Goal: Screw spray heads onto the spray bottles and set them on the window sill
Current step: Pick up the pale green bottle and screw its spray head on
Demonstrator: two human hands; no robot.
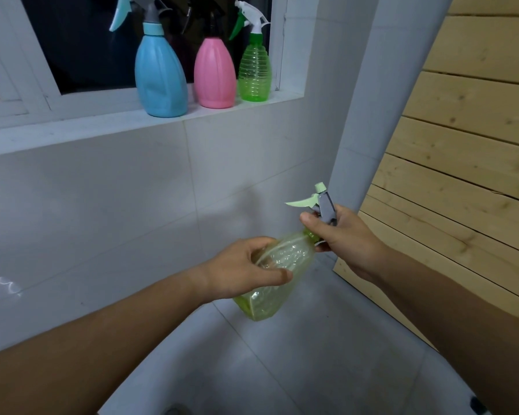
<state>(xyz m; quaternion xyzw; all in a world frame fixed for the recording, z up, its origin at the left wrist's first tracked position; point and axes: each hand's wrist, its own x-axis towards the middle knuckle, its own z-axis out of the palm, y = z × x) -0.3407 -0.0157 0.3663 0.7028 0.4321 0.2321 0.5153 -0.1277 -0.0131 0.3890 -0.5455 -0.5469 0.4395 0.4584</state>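
We hold a translucent yellow-green spray bottle (277, 271) tilted in mid-air at about five o'clock of the view, below the window sill (81, 127) and well apart from it. Our left hand (246, 269) is wrapped around the bottle's body, thumb across its front. Our right hand (346, 238) is closed on the collar of the spray head (322, 205), its pale green trigger pointing toward nine o'clock and its nozzle toward twelve. The head sits at the bottle's neck, but our fingers cover the thread, so we cannot tell whether it is fully tight.

On the sill, from eleven to twelve o'clock, three finished bottles already stand upright in a row with heads fitted: a blue bottle (161, 76), a pink bottle (215, 74) just beside it, and a small clear green bottle (254, 74) touching or nearly touching the pink one, hard against the window frame.

We judge the job well along: three placed, a fourth in hand. What remains for this one is finishing the screwing, if needed, and lifting it up to the free stretch of sill at ten o'clock. No further loose bottles or heads show in view.
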